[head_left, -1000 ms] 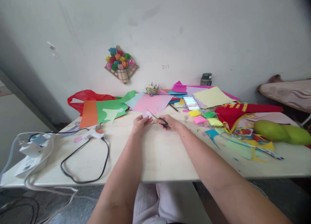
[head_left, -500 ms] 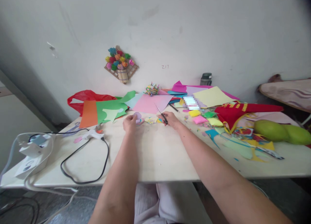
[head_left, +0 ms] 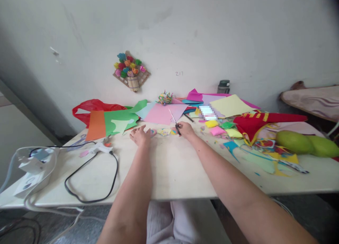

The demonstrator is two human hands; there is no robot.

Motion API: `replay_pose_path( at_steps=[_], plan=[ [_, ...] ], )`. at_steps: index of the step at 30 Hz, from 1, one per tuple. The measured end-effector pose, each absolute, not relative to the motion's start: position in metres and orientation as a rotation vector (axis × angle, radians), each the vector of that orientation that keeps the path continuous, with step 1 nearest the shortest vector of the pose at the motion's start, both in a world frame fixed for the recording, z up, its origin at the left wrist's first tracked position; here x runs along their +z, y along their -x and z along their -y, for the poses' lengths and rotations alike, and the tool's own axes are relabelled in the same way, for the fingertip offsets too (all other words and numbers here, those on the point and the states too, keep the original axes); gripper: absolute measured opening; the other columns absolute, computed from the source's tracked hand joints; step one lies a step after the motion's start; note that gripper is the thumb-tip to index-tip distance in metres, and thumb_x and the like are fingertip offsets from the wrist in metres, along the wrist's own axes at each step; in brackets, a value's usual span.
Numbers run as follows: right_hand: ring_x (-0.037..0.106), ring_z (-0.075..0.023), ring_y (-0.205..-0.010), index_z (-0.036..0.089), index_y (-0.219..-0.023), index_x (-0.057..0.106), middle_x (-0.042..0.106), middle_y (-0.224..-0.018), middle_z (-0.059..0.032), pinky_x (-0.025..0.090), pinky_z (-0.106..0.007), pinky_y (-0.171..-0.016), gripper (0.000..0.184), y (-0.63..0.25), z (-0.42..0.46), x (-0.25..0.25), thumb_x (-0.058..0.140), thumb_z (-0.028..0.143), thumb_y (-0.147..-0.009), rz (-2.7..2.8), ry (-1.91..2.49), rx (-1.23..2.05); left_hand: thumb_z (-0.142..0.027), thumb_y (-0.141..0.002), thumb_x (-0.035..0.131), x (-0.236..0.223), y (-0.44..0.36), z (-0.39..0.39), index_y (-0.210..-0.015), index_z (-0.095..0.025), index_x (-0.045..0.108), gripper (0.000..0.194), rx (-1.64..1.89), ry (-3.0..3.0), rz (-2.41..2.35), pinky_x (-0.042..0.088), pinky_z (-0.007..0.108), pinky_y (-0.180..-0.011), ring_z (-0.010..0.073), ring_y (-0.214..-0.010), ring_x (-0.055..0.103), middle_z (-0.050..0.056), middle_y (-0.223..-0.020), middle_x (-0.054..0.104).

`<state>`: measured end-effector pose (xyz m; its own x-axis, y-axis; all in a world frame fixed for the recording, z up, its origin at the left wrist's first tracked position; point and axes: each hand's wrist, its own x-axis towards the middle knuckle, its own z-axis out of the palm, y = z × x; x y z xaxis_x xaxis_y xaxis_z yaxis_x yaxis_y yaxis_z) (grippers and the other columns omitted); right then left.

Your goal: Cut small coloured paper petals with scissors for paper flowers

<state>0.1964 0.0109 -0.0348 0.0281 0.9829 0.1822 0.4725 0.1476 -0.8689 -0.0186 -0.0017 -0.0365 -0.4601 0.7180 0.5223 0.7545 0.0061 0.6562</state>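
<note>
My right hand (head_left: 186, 130) is closed around the dark handles of a pair of scissors (head_left: 174, 118), whose blades point up and to the left over the edge of a pink paper sheet (head_left: 162, 114). My left hand (head_left: 140, 135) rests low over the white table (head_left: 174, 166) with its fingers spread; anything beneath the palm is hidden. Beside its thumb lies a small pinkish paper piece (head_left: 153, 132). Between my hands are small yellow paper cut-outs (head_left: 164, 131), too fine to make out exactly.
A green sheet (head_left: 119, 120) and an orange sheet (head_left: 96, 124) lie at the left, near a looped black cable (head_left: 69, 189). On the right are colourful packets (head_left: 217, 130), paper scraps (head_left: 261, 160), red cloth (head_left: 249, 125) and green fruit (head_left: 293, 141). A pencil (head_left: 189, 118) lies behind my right hand.
My left hand has let go of the pale purple paper circle, which no longer shows, and its fingers have spread. The scissors have swung slightly more upright in my right hand.
</note>
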Motion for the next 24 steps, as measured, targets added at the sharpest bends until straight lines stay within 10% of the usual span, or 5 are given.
replay_pose_path(
  at_steps=[14,24],
  plan=[
    [0.058,-0.0219,-0.092,0.027,-0.097,0.061,0.067,-0.098,-0.0011,0.04,-0.027,-0.067,0.036,-0.197,-0.001,-0.024,0.069,0.036,-0.062,1.647,1.72,0.532,-0.028,-0.053,0.077,-0.051,-0.017,-0.005,-0.055,-0.028,0.066,0.011,-1.525,2.279,1.841,-0.017,0.048,-0.103,0.0338,-0.116,0.036,0.007,-0.089,0.067],
    [0.06,-0.0211,-0.092,0.027,-0.101,0.06,0.067,-0.1,-0.0006,0.043,-0.027,-0.07,0.033,-0.203,-0.004,-0.022,0.061,0.034,-0.069,1.557,1.822,0.47,-0.036,-0.073,0.058,-0.045,-0.016,0.001,-0.081,-0.03,0.07,0.016,-0.94,2.276,1.94,0.0,0.06,-0.103,0.0299,-0.115,0.04,0.003,-0.107,0.064]
  ],
)
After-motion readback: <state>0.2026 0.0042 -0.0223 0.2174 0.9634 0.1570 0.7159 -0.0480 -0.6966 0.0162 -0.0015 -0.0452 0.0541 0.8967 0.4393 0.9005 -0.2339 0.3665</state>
